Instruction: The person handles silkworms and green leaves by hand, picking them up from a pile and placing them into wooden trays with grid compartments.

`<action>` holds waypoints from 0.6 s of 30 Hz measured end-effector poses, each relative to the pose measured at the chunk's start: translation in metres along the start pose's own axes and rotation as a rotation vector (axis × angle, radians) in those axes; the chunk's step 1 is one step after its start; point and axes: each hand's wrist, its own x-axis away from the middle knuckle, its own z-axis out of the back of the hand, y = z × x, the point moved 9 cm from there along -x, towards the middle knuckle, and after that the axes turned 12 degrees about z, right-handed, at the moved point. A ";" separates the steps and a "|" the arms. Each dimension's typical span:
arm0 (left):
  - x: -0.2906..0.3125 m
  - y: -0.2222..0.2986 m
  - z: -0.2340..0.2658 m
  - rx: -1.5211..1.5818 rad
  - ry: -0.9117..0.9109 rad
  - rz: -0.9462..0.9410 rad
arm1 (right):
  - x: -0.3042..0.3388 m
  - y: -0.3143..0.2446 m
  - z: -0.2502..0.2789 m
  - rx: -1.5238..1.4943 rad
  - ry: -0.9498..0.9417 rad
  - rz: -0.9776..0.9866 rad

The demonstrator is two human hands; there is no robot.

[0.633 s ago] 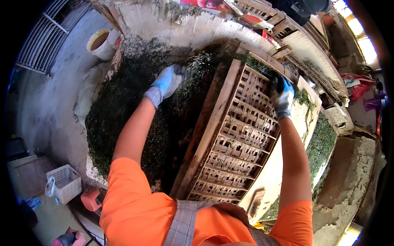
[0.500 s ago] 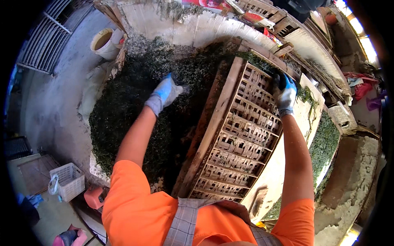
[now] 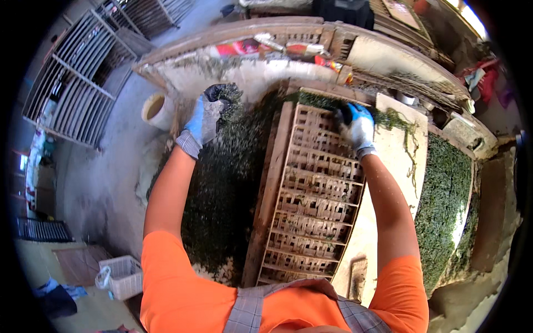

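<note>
My left hand (image 3: 206,117), in a blue and grey glove with dark fingers, is raised at the far left edge of a dark green heap of wet, seaweed-like strands (image 3: 227,183). Its fingers are curled round a clump of the strands (image 3: 232,102). In a matching glove, my right hand (image 3: 356,129) rests over the far right end of a slatted wooden frame (image 3: 316,177), fingers bent and apart, with smear from motion. Green strands (image 3: 319,100) fill the frame's far compartment beside it. The nearer compartments show a woven lattice.
Right of the frame lies a pale board (image 3: 400,144) with stray strands, then a flat green mat of strands (image 3: 447,194). A pale wall (image 3: 266,72) borders the heap. A bucket (image 3: 157,111), slatted racks (image 3: 78,83) and a white basket (image 3: 125,277) stand left.
My left hand has moved from the middle of the heap to its far left edge and gathered a clump. My right hand has shifted inward over the frame. The view has turned.
</note>
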 end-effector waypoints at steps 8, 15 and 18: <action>-0.090 0.050 -0.213 -0.212 -0.286 -0.072 | -0.056 -0.022 0.058 -1.731 0.249 -0.369; -0.099 -0.039 -0.285 -1.765 -0.244 -0.545 | -0.020 0.071 0.017 -0.488 -0.136 -0.429; -0.118 -0.056 -0.226 -1.537 -0.088 -0.355 | -0.008 0.066 0.040 -0.387 -0.088 -0.358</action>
